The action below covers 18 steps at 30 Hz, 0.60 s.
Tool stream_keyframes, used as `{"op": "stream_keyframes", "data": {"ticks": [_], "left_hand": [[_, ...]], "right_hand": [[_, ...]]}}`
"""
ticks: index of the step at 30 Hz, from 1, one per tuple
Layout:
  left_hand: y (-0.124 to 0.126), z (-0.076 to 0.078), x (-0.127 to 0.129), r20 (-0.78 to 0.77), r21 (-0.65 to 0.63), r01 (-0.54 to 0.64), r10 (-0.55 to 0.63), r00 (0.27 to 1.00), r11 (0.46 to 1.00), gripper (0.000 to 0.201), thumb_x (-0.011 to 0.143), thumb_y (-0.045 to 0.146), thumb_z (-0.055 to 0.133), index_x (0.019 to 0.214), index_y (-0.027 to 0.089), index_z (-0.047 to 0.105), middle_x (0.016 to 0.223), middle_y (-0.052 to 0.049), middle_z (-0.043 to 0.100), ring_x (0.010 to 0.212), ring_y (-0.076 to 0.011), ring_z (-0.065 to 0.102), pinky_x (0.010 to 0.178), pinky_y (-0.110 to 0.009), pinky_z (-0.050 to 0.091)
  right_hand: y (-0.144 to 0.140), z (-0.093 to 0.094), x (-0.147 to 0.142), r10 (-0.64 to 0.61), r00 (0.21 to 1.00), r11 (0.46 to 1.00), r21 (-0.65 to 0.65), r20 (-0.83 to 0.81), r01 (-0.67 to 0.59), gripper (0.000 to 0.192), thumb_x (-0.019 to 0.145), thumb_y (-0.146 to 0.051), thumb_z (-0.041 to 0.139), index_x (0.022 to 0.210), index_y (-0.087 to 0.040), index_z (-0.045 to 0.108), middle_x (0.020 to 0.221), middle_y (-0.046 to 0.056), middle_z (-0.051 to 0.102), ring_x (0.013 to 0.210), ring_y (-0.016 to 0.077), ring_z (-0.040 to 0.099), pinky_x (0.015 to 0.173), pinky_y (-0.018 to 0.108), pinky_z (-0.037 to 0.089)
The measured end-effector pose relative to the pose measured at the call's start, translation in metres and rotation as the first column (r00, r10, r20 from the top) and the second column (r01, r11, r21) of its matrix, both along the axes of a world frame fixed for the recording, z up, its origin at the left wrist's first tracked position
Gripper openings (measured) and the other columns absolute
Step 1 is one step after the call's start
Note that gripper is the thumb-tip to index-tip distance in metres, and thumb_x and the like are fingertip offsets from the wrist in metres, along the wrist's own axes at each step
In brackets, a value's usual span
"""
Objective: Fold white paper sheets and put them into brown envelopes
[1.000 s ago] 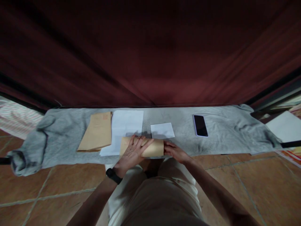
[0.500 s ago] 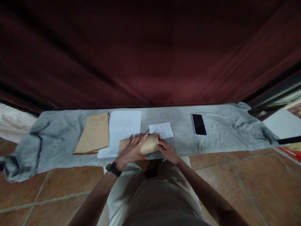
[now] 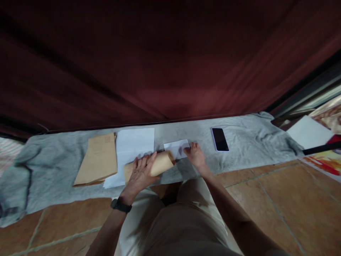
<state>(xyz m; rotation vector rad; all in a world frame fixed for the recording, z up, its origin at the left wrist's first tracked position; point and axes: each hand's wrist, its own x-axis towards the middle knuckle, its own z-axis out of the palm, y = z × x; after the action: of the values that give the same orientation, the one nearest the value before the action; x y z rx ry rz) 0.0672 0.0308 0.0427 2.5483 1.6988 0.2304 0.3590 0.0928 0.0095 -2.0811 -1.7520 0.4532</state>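
A brown paper envelope [image 3: 162, 164] lies near the front edge of the cloth, bulging so that its right end gapes in a curve. Across its left part rests my left hand [image 3: 141, 172], palm down with fingers spread, pressing on it. My right hand [image 3: 195, 154] is at the right edge of a small folded white paper [image 3: 176, 146] just beyond the envelope. Its thumb is over the paper and its fingers are apart, beside the edge; a firm hold is not visible. A large white sheet [image 3: 135, 142] lies partly under the brown envelope.
More brown envelopes [image 3: 99, 156] are stacked at the left, overlapping the white sheet. A phone [image 3: 220, 139] lies on the grey cloth [image 3: 247, 142] to the right. A dark red curtain [image 3: 170, 71] hangs behind. Tiled floor [image 3: 266, 206] shows in front.
My right hand has left the envelope's right end and moved up and right to the small white paper. The envelope's end now gapes wider. My left hand stays on the envelope.
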Motion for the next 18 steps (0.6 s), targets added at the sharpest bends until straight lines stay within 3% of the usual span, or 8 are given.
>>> {"op": "stream_keyframes", "data": {"ticks": [6,11,15,18], "left_hand": [[-0.001,-0.004,-0.008,-0.012,0.022,-0.034,0.034,0.999,0.999,0.11,0.075,0.042,0.077,0.163,0.023,0.013,0.141,-0.019,0.054,0.134,-0.0395,0.05,0.119,-0.062,0.026],[-0.004,-0.006,-0.015,-0.002,0.01,-0.054,0.054,0.999,0.998,0.11,0.076,0.041,0.076,0.163,0.022,0.011,0.142,-0.02,0.053,0.135,-0.0395,0.05,0.118,-0.063,0.026],[-0.004,-0.008,-0.016,0.011,0.002,-0.06,0.06,0.998,0.998,0.112,0.075,0.041,0.077,0.163,0.021,0.01,0.144,-0.02,0.051,0.136,-0.0396,0.048,0.118,-0.063,0.026],[-0.004,-0.01,-0.016,0.013,0.001,-0.058,0.058,0.998,0.998,0.113,0.075,0.042,0.078,0.163,0.02,0.011,0.144,-0.02,0.05,0.137,-0.04,0.046,0.118,-0.064,0.026]], "right_hand": [[0.007,-0.009,-0.015,-0.054,0.998,0.999,-0.007,0.025,0.054,0.041,0.084,-0.034,0.077,0.116,-0.015,0.059,0.115,0.023,0.065,0.111,0.0345,0.062,0.094,0.043,0.047],[0.013,-0.013,-0.007,-0.069,0.997,0.998,-0.018,-0.047,0.068,0.036,0.082,-0.031,0.076,0.111,-0.018,0.061,0.105,0.014,0.071,0.102,0.0282,0.067,0.091,0.036,0.049],[0.013,-0.016,0.004,-0.016,0.958,1.0,-0.005,-0.285,0.015,0.015,0.083,-0.028,0.071,0.097,-0.023,0.067,0.094,0.008,0.073,0.092,0.0233,0.068,0.084,0.032,0.052],[0.009,-0.017,0.013,-0.043,0.841,0.999,-0.044,-0.539,0.023,0.013,0.082,-0.029,0.067,0.093,-0.022,0.068,0.092,0.005,0.073,0.089,0.022,0.068,0.078,0.031,0.054]]}}
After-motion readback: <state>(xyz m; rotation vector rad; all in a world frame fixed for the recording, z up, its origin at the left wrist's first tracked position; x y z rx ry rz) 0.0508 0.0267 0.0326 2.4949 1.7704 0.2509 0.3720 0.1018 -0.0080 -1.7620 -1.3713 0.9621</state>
